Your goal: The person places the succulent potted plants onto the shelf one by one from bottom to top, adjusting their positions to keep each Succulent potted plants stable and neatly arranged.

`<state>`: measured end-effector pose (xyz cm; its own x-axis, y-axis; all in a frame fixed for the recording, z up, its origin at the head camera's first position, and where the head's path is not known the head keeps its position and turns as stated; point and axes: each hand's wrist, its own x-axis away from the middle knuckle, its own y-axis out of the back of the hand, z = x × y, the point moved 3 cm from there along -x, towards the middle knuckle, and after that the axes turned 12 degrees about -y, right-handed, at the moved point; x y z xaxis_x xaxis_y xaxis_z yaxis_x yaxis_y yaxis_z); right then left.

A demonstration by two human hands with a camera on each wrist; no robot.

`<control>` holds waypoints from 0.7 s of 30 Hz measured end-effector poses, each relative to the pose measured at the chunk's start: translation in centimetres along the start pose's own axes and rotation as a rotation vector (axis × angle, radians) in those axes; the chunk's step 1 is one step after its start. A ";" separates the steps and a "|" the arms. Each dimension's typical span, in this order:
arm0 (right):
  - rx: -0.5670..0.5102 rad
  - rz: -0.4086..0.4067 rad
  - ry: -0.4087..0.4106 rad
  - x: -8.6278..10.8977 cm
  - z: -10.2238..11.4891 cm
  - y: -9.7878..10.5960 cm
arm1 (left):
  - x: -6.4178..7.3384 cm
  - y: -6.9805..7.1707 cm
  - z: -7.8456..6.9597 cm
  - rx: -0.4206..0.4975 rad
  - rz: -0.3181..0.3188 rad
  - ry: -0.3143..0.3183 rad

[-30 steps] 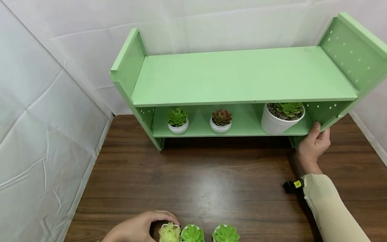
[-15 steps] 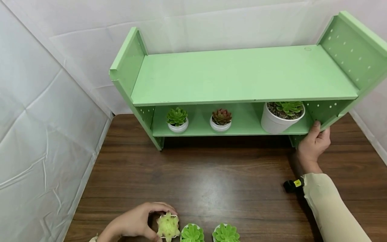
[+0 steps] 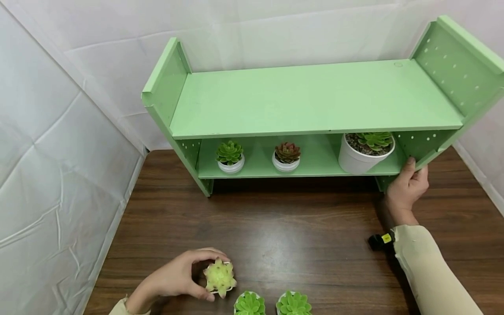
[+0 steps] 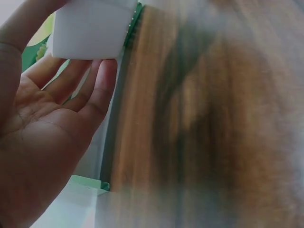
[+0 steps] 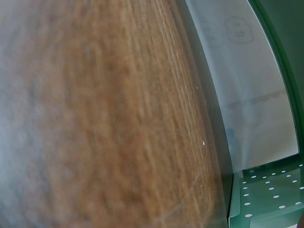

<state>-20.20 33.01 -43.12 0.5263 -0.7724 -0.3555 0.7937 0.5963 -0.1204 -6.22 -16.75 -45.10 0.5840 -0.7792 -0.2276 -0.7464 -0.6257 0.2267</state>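
My left hand (image 3: 177, 273) grips a potted succulent (image 3: 220, 277) with yellow-green pointed leaves, thumb on one side and fingers on the other. In the left wrist view its white pot (image 4: 92, 31) has a flat bottom, and the fingertips lie along its lower edge. At the right, my right hand (image 3: 407, 188) holds the lower front corner of the green shelf (image 3: 315, 100), thumb at the board's edge. The right wrist view shows mostly tabletop and the shelf's perforated side panel (image 5: 270, 194).
On the lower board stand a small green succulent (image 3: 230, 153), a reddish succulent (image 3: 287, 153) and a larger white pot (image 3: 358, 159) with a green plant. Two bright green succulents, one left (image 3: 250, 304) and one right (image 3: 293, 304), sit at the table's near edge. White sheeting surrounds the table.
My left hand has carried the yellow-green succulent forward, away from the two bright green ones beside it. The right hand stays at the shelf corner, and the shelf has barely shifted in view.
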 end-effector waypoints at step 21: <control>0.000 -0.003 -0.009 0.0 -0.1 0.0 | -3.1 1.9 -2.6 -0.147 -0.191 -0.121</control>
<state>-20.24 33.05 -43.18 0.5263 -0.7762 -0.3471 0.7953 0.5938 -0.1219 -8.58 -15.64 -41.47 0.6610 -0.6418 -0.3889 -0.5667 -0.7666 0.3019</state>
